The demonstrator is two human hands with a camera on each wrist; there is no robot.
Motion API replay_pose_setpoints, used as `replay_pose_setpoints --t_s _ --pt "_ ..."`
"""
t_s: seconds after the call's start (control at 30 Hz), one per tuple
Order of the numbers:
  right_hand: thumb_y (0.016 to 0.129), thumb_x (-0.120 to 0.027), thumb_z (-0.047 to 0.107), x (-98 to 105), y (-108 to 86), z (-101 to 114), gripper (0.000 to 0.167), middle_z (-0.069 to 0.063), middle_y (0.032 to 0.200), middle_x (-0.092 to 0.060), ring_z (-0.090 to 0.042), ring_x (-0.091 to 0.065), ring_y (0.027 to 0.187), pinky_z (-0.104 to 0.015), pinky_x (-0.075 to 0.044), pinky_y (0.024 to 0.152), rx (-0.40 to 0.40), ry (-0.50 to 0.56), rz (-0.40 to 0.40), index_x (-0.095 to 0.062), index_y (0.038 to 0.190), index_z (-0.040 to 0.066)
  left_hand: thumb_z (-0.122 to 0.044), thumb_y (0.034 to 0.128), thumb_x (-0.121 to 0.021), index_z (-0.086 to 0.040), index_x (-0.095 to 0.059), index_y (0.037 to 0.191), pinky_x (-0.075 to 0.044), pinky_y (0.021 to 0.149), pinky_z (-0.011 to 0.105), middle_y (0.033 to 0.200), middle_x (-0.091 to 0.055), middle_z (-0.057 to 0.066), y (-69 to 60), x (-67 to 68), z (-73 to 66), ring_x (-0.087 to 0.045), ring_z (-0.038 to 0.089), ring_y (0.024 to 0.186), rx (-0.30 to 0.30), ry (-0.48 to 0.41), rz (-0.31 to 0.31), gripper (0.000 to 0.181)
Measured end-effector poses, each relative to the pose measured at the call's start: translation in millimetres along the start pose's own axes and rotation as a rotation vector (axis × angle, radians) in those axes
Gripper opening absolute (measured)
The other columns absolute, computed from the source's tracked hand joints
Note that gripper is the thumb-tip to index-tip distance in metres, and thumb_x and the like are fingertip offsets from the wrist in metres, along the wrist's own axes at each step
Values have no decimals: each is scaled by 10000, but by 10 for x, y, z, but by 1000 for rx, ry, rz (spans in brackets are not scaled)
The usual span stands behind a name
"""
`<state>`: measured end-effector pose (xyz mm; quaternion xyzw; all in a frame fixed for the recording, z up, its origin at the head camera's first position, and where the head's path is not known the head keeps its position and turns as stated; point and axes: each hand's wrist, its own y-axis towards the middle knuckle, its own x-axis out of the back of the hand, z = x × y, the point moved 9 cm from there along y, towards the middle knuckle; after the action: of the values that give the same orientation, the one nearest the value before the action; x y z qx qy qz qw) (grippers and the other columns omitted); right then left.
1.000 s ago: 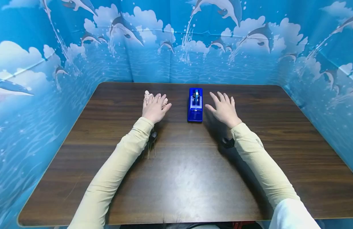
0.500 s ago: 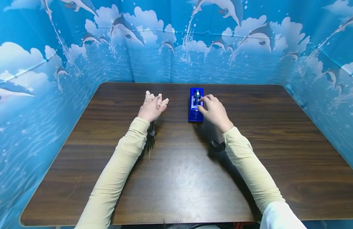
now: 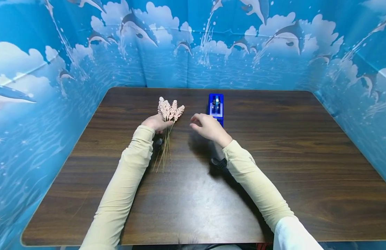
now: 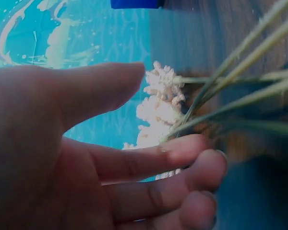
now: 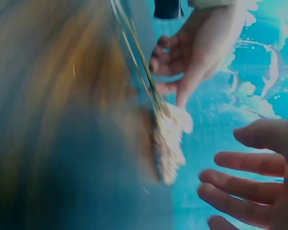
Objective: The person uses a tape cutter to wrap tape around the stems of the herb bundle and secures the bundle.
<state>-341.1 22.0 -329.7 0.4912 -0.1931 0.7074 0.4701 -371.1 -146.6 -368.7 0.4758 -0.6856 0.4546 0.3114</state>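
Compared with the frame half a second earlier, more of the bunch of pale pink flowers [image 3: 170, 110] is uncovered: the heads are no longer hidden by the left hand [image 3: 156, 123], which is now placed lower, at their left side. The right hand [image 3: 208, 126] has been shifted leftward from the blue tape dispenser [image 3: 221, 104] into the space between it and the flowers; the dispenser's near left corner is overlapped by the hand in the head view.

A roll [image 3: 216, 100] is held inside the dispenser, near its far end. The bunch is seen at the left of the dispenser, over the dark wooden table [image 3: 289, 156], with its stems [image 3: 165, 152] pointed toward the person.

The left thumb and index finger are held well apart, the other fingers loosely bent; the stems are reached by the fingertips, but whether they are touched cannot be told. By the right hand nothing is gripped: its fingers are spread and slightly bent, apart from the flowers.
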Motion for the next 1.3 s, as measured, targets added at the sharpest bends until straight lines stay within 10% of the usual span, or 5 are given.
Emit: replay_pose_setpoints --t_s 0.2,0.57,0.93,1.13,1.3 --pt "959 -575 248 -412 129 120 277 -81 991 -736 -209 -687 914 -364 -521 844 -12 55 191 -647 1161 73 -416 977 -449 -83 -562 655 -347 525 236 520 -481 -47 1 -101 7 -412 76 477 18 -32 98 476" --pt "963 -578 244 -843 112 433 208 -11 713 -700 -54 -601 574 -206 -444 614 65 51 377 -679 1061 91 -399 939 -539 -149 -422 641 -351 580 261 660 -430 -4 60 -155 -14 -434 144 611 7 83 59 406" --pt "967 -568 263 -896 95 435 212 0 700 -665 -63 -584 617 -214 -446 653 108 79 347 -687 1013 94 -205 939 -568 -88 -480 751 -389 507 248 590 -480 -14 164 -247 -30 -455 126 508 12 -2 72 238" --pt "954 -590 269 -770 121 413 221 -33 774 -680 -120 -556 683 -262 -456 671 80 84 249 -640 939 54 -240 959 -548 -136 -460 572 -360 540 228 466 -462 -79 153 -76 -130 -423 80 462 -66 -83 -65 410" --pt "953 -593 260 -646 173 355 216 -63 806 -704 -138 -582 669 -265 -449 633 30 106 136 -606 975 46 -220 968 -530 -64 -545 747 -369 580 244 523 -536 -58 77 138 -211 -461 90 508 -121 -229 -227 271"
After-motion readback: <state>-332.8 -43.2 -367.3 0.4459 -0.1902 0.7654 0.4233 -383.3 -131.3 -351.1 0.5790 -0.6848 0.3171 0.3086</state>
